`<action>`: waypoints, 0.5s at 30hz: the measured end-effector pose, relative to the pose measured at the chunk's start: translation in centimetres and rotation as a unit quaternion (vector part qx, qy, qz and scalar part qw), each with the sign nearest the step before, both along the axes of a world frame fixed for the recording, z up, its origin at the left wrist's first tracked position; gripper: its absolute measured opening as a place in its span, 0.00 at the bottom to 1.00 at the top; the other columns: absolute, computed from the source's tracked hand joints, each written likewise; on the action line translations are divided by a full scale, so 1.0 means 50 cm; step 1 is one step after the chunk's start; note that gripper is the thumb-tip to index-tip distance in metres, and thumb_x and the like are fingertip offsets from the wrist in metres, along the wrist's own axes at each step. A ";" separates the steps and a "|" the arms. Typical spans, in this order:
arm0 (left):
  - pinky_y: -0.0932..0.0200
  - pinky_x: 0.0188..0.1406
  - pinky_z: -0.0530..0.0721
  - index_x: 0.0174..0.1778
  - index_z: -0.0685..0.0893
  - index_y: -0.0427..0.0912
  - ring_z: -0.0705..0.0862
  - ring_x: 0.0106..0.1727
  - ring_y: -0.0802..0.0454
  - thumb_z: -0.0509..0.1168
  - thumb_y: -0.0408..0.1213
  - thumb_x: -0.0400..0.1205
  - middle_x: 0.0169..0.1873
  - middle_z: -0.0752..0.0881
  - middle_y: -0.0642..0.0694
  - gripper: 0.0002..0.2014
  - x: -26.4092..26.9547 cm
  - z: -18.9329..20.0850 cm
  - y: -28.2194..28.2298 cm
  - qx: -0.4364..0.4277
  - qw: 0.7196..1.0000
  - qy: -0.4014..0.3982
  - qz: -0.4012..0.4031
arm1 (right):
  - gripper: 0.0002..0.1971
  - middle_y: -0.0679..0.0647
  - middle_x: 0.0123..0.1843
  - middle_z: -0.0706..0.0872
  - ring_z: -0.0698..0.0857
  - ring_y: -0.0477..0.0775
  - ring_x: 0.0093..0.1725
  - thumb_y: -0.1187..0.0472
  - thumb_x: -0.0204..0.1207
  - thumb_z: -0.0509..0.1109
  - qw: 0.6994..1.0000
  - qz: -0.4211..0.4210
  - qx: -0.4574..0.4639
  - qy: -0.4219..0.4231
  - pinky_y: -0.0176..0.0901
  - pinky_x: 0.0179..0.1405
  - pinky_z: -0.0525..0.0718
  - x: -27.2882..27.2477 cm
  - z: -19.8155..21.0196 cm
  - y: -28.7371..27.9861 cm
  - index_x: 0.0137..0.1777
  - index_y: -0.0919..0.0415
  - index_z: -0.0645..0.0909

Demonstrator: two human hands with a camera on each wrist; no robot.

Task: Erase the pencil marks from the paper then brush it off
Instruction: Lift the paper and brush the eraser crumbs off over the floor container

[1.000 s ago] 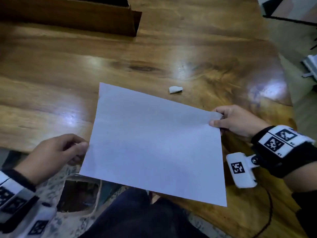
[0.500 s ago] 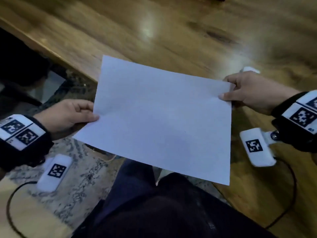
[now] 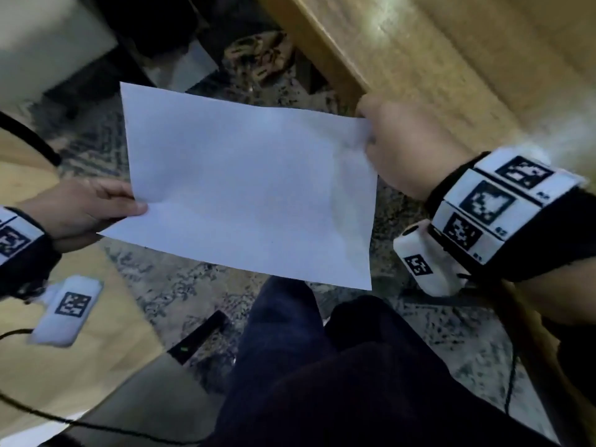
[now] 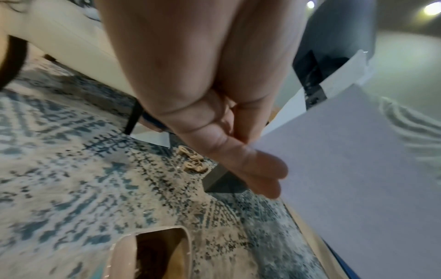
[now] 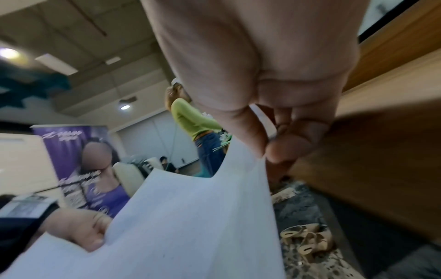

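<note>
A patterned blue-and-beige rug point(image 3: 180, 285) covers the floor beside a wooden table point(image 3: 451, 59); tan sandals point(image 5: 307, 239) lie on it.

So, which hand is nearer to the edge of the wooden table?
Right. The right hand pinches the far right corner of the paper just beside the edge of the wooden table. The left hand grips the opposite side, over the rug.

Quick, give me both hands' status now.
Left hand: pinches the paper's left edge.
Right hand: pinches its right corner.
</note>
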State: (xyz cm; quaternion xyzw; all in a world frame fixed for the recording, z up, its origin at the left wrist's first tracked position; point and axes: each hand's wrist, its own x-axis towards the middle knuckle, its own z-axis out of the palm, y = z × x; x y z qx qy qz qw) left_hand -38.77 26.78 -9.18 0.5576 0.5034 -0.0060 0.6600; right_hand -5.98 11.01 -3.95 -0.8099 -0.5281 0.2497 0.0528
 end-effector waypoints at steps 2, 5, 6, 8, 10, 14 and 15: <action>0.67 0.31 0.88 0.29 0.90 0.47 0.90 0.34 0.59 0.60 0.21 0.74 0.29 0.92 0.55 0.19 -0.045 -0.039 0.026 -0.003 0.999 0.017 0.027 | 0.09 0.56 0.33 0.69 0.69 0.56 0.28 0.76 0.79 0.52 1.000 0.014 0.003 -0.016 0.44 0.23 0.63 -0.034 -0.037 0.053 0.47 0.62 0.66; 0.69 0.31 0.88 0.26 0.90 0.46 0.90 0.35 0.58 0.56 0.20 0.77 0.33 0.92 0.52 0.23 -0.083 -0.089 0.048 0.006 0.997 0.059 0.053 | 0.08 0.56 0.35 0.69 0.70 0.54 0.29 0.76 0.79 0.53 1.000 0.021 -0.018 -0.009 0.44 0.22 0.65 -0.074 -0.112 0.120 0.50 0.62 0.65; 0.70 0.28 0.87 0.26 0.89 0.43 0.89 0.32 0.59 0.56 0.20 0.77 0.32 0.92 0.46 0.22 -0.093 -0.107 0.054 0.007 0.995 0.068 0.066 | 0.09 0.56 0.35 0.69 0.70 0.53 0.29 0.76 0.79 0.53 0.999 0.024 -0.029 -0.001 0.45 0.23 0.66 -0.084 -0.142 0.140 0.51 0.62 0.64; 0.74 0.23 0.83 0.26 0.87 0.39 0.87 0.25 0.62 0.56 0.20 0.77 0.33 0.90 0.36 0.20 -0.110 -0.145 0.065 0.016 0.993 0.086 0.080 | 0.10 0.56 0.36 0.71 0.70 0.53 0.29 0.77 0.79 0.54 0.998 0.029 -0.047 0.017 0.46 0.27 0.70 -0.102 -0.207 0.175 0.52 0.61 0.64; 0.71 0.35 0.87 0.27 0.88 0.41 0.89 0.33 0.62 0.58 0.21 0.77 0.44 0.90 0.43 0.19 -0.137 -0.196 0.084 0.016 0.992 0.087 0.091 | 0.13 0.56 0.37 0.71 0.71 0.54 0.30 0.77 0.78 0.54 0.997 0.036 -0.061 0.024 0.47 0.31 0.70 -0.115 -0.272 0.206 0.57 0.62 0.66; 0.50 0.63 0.76 0.43 0.88 0.39 0.88 0.50 0.56 0.63 0.25 0.76 0.46 0.91 0.52 0.09 -0.183 -0.288 0.102 0.016 0.986 0.120 0.112 | 0.20 0.63 0.49 0.76 0.74 0.61 0.45 0.79 0.77 0.53 0.995 0.071 -0.069 0.034 0.49 0.39 0.70 -0.135 -0.394 0.250 0.68 0.68 0.65; 0.50 0.62 0.75 0.42 0.88 0.39 0.88 0.49 0.58 0.63 0.25 0.76 0.44 0.91 0.55 0.09 -0.190 -0.309 0.101 0.008 0.984 0.132 0.116 | 0.21 0.65 0.54 0.77 0.76 0.63 0.49 0.79 0.77 0.54 0.993 0.080 -0.074 0.035 0.49 0.40 0.70 -0.139 -0.425 0.257 0.69 0.67 0.65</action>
